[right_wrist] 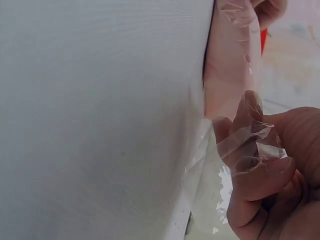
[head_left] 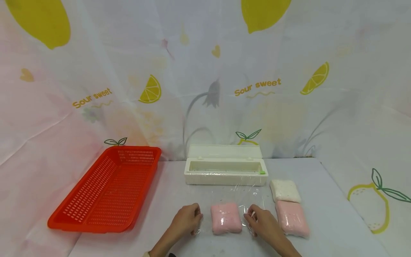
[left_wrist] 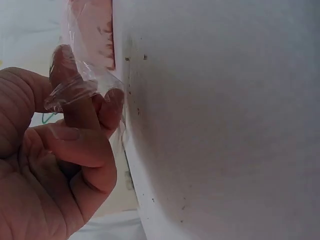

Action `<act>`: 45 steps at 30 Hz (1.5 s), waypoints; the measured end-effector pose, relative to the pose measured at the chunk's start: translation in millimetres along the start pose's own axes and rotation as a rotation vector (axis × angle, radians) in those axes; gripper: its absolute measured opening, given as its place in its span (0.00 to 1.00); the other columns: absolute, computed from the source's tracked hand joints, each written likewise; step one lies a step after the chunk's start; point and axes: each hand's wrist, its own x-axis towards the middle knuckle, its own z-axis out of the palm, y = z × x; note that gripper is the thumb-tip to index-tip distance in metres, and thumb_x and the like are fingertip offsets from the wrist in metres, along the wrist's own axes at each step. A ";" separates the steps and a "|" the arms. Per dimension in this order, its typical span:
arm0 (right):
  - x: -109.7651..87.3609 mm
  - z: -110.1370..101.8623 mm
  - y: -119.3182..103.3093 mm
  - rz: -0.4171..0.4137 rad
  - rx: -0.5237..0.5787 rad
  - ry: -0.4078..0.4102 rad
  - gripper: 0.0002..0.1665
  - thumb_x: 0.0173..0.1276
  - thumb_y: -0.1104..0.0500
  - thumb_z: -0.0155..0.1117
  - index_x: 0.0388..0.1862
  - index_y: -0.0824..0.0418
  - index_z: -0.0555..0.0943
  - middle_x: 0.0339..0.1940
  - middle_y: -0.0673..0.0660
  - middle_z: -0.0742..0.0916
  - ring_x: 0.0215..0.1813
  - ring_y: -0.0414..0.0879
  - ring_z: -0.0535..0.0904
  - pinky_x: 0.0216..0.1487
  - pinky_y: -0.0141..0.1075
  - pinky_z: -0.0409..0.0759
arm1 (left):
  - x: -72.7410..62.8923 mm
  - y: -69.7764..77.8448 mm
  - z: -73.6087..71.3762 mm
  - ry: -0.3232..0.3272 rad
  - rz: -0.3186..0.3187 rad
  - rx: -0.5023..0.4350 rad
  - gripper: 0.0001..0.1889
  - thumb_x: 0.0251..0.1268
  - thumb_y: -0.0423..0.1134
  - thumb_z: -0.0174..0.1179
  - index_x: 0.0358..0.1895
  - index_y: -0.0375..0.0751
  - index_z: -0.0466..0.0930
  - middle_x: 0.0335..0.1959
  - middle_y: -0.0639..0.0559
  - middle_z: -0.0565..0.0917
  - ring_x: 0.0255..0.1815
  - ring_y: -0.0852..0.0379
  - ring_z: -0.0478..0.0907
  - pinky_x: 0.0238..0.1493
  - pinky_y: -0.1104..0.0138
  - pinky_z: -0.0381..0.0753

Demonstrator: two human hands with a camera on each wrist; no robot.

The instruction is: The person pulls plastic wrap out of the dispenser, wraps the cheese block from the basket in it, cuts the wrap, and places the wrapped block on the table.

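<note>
A pink square block [head_left: 226,218] lies on the table between both hands, with clear cling film [head_left: 245,214] over and around it. At its left side the left hand [head_left: 187,219] holds the film's edge; in the left wrist view the film [left_wrist: 75,92] wraps over the bent fingers [left_wrist: 82,112]. To the block's right, the right hand [head_left: 264,223] pinches the opposite edge. Crinkled film [right_wrist: 267,137] stretches across its fingertips in the right wrist view, close to the pink block [right_wrist: 227,65]. Behind the block stands a white cling film box [head_left: 226,179], lid raised, with a green slider [head_left: 262,172].
A red perforated basket [head_left: 136,210] sits at the left of the table [head_left: 167,185]. Right of the right hand lie a second pink block [head_left: 292,218], with a shiny surface, and a white block [head_left: 285,191] behind it. A lemon-print cloth [head_left: 205,71] hangs at the back.
</note>
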 end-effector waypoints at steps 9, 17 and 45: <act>3.5 3.5 -3.3 -0.065 -0.080 -0.053 0.09 0.68 0.56 0.64 0.30 0.50 0.74 0.10 0.39 0.73 0.11 0.34 0.68 0.17 0.32 0.64 | 2.1 3.8 1.7 -0.001 0.136 0.229 0.12 0.59 0.35 0.68 0.25 0.47 0.72 0.20 0.61 0.69 0.20 0.65 0.64 0.21 0.69 0.64; 7.6 -5.2 -9.9 -0.154 -0.190 -0.006 0.07 0.62 0.61 0.67 0.32 0.51 0.77 0.19 0.40 0.76 0.22 0.34 0.70 0.23 0.32 0.68 | -1.2 14.1 7.4 0.059 0.161 0.461 0.08 0.58 0.36 0.67 0.31 0.43 0.76 0.24 0.56 0.71 0.24 0.60 0.67 0.23 0.66 0.67; -20.6 8.0 -30.7 -0.336 -0.199 0.020 0.26 0.51 0.52 0.79 0.40 0.53 0.71 0.29 0.43 0.77 0.30 0.35 0.75 0.28 0.32 0.74 | -20.2 47.3 18.4 -0.014 0.192 0.114 0.19 0.52 0.36 0.72 0.39 0.41 0.70 0.28 0.56 0.77 0.26 0.61 0.71 0.28 0.65 0.73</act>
